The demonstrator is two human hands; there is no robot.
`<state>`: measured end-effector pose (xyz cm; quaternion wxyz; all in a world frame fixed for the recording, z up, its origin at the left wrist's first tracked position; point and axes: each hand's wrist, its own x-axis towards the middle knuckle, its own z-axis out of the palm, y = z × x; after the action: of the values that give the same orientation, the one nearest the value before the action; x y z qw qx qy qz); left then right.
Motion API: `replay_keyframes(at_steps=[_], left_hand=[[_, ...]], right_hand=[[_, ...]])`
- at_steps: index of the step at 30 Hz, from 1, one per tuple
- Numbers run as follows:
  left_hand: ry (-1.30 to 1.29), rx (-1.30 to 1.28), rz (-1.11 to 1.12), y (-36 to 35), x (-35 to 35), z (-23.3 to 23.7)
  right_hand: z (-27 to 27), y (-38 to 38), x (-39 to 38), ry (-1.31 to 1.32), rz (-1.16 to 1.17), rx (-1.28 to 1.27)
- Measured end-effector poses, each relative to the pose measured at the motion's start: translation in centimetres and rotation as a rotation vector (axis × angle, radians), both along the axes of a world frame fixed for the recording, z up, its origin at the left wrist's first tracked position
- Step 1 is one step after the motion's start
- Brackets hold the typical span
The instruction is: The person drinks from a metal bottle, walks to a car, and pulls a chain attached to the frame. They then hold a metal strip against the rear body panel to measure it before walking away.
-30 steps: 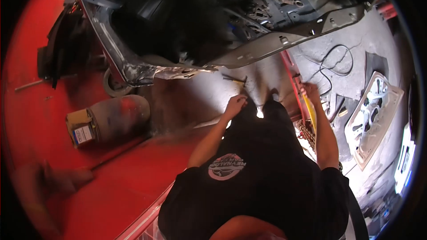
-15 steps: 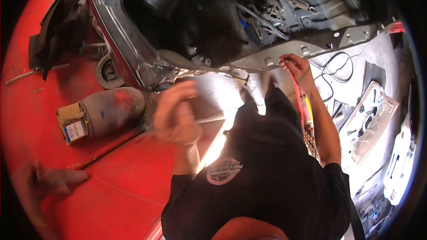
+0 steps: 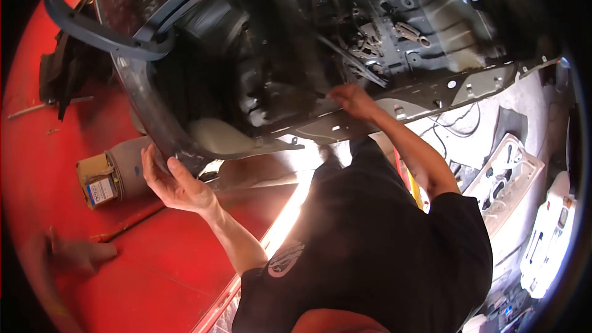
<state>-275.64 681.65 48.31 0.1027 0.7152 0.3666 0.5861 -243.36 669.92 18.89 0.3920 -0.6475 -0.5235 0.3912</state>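
A stripped car body (image 3: 394, 18) fills the top of the view, with bare metal floor and brackets showing. My right hand (image 3: 353, 100) reaches to the sill (image 3: 431, 95) and is closed around a thin dark tool (image 3: 320, 94) whose tip points left into the dark wheel-arch cavity. My left hand (image 3: 174, 180) is open, fingers spread, with the palm against the lower edge of the wheel arch (image 3: 139, 117). My black shirt and dark trousers cover the floor below the sill.
A grey cylinder with a cardboard-labelled end (image 3: 108, 179) lies on the red floor (image 3: 154, 259) just left of my left hand. Black trim pieces (image 3: 65, 71) lie at far left. A white door panel (image 3: 509, 176) and loose cables (image 3: 459, 124) lie on the grey floor at right.
The view has risen toward the car body. My right hand moved left from the sill's red strip to the cavity edge with a tool. My left hand swung down-left onto the wheel arch.
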Motion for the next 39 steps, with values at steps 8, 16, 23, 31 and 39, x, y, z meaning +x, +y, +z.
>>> replay_keyframes(at_steps=[8,16,23,31,39], left_hand=[[0.061,-0.086,0.06,-0.6,0.6,0.6],[0.299,-0.002,0.246,-0.5,2.0,0.8],[0.368,-0.054,0.305,0.2,2.4,1.2],[0.384,-0.078,0.297,0.5,1.3,2.4],[0.428,-0.072,0.34,0.4,1.8,2.3]], right_hand=[[-4.2,-0.1,3.5,-0.186,0.174,0.083],[-15.9,3.1,11.9,-0.557,0.377,-0.416],[-25.2,5.3,10.3,-0.673,0.549,-0.569],[-27.9,7.2,9.4,-0.865,0.711,-0.774],[-30.0,4.6,10.3,-0.933,0.754,-0.883]])
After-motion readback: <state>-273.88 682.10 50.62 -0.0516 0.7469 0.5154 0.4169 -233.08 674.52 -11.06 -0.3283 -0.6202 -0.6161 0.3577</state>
